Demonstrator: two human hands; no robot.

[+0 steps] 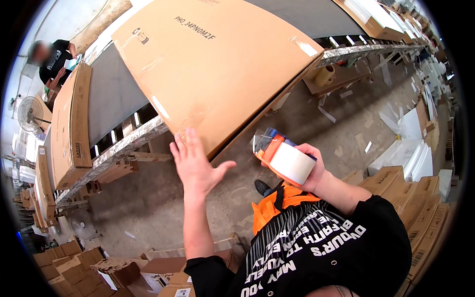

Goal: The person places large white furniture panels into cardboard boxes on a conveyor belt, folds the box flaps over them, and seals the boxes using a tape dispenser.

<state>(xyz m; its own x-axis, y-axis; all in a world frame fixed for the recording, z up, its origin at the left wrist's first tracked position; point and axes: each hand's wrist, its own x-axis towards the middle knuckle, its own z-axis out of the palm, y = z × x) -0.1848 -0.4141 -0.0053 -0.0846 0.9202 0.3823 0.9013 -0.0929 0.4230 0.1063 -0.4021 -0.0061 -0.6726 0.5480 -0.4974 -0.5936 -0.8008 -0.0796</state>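
A large brown box (pixel 222 69) and a tape dispenser (pixel 272 148) are sharing the space.
The box is lying flat across the conveyor (pixel 116 94), its near corner jutting past the edge, dark print showing on top; the orange-and-blue dispenser, carrying a wide pale roll (pixel 294 163), is tilting in the right hand (pixel 314 167).

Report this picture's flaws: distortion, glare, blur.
Head view: the conveyor rail curves and black fills the corners; head view: a tape strip on the large carton glares white; head view: the co-worker's head is blurred, while the tape dispenser in the right hand looks fairly sharp.
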